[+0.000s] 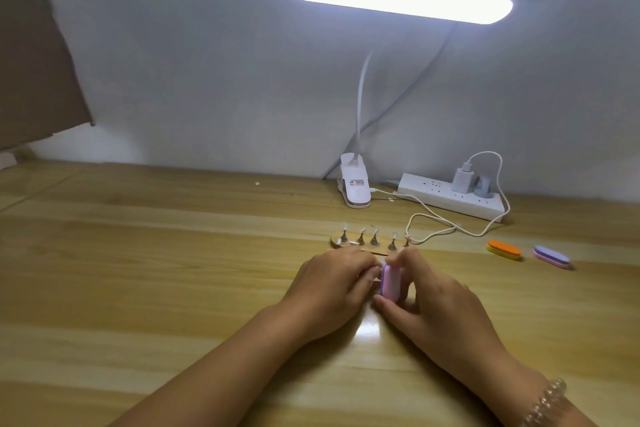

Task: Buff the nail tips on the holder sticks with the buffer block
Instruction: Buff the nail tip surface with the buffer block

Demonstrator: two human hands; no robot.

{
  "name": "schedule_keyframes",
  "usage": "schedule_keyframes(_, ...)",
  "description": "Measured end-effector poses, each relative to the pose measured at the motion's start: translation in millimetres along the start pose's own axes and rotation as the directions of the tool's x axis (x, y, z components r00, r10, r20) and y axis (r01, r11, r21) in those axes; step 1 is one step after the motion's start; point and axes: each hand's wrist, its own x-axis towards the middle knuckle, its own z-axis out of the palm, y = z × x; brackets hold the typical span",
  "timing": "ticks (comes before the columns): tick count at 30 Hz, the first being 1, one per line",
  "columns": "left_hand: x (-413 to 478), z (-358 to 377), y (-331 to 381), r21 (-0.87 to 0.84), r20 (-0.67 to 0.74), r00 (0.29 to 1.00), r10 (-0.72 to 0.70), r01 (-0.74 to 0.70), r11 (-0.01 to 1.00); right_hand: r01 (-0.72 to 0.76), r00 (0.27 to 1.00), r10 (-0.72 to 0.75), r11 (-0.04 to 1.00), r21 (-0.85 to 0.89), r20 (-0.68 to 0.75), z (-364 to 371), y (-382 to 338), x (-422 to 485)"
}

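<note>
A pink and purple buffer block stands on edge between my two hands, just above the wooden table. My right hand grips it, thumb below and fingers curled over the top. My left hand has its fingertips bunched against the block's left face, pinching something small that the fingers hide. Behind the hands sits a wooden base with several short holder sticks, each topped by a clear nail tip.
An orange and yellow buffer block and a purple and pink one lie at the right. A white clip lamp, a power strip and a looping white cable sit behind. A cardboard box stands far left.
</note>
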Motion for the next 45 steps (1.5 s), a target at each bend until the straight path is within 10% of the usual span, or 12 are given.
schedule_keyframes(45,-0.3,1.6,-1.9,-0.015,0.040,0.999,-0.007,0.007,1.000,-0.006,0.993,0.023,0.989,0.146,-0.118,-0.6,2.6,3.8)
